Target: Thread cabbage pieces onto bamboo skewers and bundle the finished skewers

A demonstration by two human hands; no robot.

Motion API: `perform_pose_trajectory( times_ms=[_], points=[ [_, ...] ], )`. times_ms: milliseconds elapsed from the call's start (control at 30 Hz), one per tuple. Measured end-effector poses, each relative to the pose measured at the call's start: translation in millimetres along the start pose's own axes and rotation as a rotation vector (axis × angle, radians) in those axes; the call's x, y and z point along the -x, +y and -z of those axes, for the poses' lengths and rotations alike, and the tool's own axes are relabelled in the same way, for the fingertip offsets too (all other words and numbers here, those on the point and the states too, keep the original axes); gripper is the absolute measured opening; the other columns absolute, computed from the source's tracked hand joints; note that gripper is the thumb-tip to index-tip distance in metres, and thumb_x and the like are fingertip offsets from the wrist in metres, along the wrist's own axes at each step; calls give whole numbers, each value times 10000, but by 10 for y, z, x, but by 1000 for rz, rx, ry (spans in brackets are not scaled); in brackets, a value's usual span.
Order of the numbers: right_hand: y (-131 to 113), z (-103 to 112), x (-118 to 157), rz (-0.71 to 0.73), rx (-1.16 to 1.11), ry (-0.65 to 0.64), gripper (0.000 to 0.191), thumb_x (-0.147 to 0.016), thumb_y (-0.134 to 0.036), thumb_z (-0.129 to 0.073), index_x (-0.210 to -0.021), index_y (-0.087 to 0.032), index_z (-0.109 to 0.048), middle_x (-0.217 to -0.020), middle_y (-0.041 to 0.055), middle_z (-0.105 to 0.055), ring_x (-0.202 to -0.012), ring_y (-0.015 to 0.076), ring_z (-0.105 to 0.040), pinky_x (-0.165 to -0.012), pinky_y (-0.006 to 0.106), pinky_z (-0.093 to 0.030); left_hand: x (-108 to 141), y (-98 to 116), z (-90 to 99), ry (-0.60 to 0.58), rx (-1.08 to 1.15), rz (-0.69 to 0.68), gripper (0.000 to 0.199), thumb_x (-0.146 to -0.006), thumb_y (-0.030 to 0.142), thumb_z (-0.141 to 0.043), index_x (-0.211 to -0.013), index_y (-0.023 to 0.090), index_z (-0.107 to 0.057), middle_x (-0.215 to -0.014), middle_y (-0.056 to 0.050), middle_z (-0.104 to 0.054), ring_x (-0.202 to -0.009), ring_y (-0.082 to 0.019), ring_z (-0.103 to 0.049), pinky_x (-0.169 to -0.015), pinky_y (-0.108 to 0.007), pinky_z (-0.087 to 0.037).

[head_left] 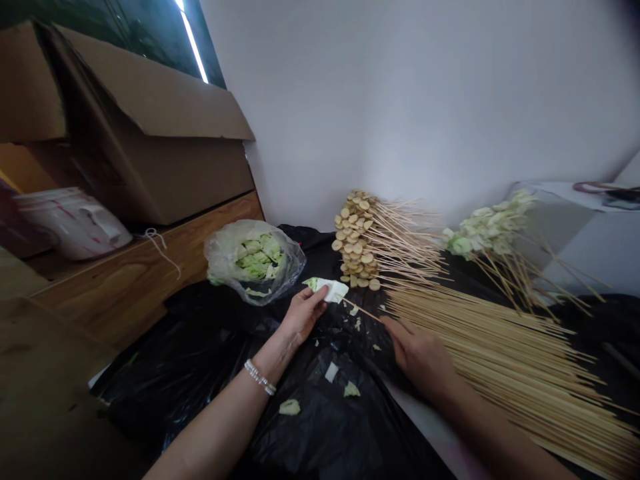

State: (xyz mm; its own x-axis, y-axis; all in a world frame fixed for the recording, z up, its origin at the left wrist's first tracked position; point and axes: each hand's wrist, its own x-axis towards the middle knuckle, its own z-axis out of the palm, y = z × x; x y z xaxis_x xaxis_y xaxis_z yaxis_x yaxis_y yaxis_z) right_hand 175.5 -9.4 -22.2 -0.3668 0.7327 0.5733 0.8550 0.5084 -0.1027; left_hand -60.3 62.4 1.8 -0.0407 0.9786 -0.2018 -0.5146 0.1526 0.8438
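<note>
Your left grip (303, 313) is pinching a soft, easily torn cabbage piece (327, 290); your right grip (417, 353) is clamped on a thin, stiff bamboo skewer (365, 310), its tip pointing toward the piece.

- The left fingers (313, 298) pinch a cabbage piece (327, 290); the right fingers (395, 327) hold a bamboo skewer (363, 309) pointing toward it.
- A plastic bag of cabbage pieces (253, 261) lies just behind and left of the left fingers.
- Behind the hands stands a pile of skewered round slices (353, 240), with skewered cabbage (487, 230) right of it.
- Loose skewers (500, 353) lie right of the right fingers, on plastic sheeting (200, 373) beneath everything.
- A cardboard box (150, 133) sits well left and behind.
</note>
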Motion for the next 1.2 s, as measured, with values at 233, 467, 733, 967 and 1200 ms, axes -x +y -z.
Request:
perform_pose_trajectory(
  times_ms=[233,467,733,967,1200],
  points=[
    [-4,14,6,-17,-2,-24,337,-936,-170,-364,-1131,-183,-639,-852,68,-688,-694,156,-636,-620,245,-467,-5,9,8,-56,-51,-61,340,-575,369,-860,-683,107,-671,-630,5,-620,-563,-54,-523,-565,-176,-473],
    [-21,-26,21,-62,-112,-76,317,-947,-179,-368,-1102,-185,-644,-934,83,-689,-772,171,-650,-706,272,-504,-4,-26,21,-76,-122,-83,364,-585,405,-848,-688,101,-675,-648,-2,-610,-577,-55,-512,-555,-167,-463],
    [-41,-6,10,-32,-140,-63,308,-958,-197,-376,-1076,-187,-660,-912,77,-693,-779,168,-654,-720,269,-511,-20,-30,37,-66,-68,-42,345,-581,339,-864,-775,98,-713,-733,-41,-667,-600,-66,-548,-527,-152,-461],
    [-41,-29,25,20,-96,8,346,-949,-179,-361,-1143,-154,-648,-846,84,-685,-725,168,-655,-664,264,-515,-10,-1,16,-94,33,101,100,-794,178,-699,-827,84,-697,-765,-67,-672,-612,-82,-582,-501,-150,-471],
    [-46,-42,24,20,-139,-20,344,-954,-189,-359,-1145,-148,-642,-852,85,-681,-746,169,-655,-687,263,-524,44,-1,-41,-88,67,149,181,-911,184,-524,-825,87,-649,-720,-62,-636,-549,-92,-559,-486,-189,-485]
  ],
)
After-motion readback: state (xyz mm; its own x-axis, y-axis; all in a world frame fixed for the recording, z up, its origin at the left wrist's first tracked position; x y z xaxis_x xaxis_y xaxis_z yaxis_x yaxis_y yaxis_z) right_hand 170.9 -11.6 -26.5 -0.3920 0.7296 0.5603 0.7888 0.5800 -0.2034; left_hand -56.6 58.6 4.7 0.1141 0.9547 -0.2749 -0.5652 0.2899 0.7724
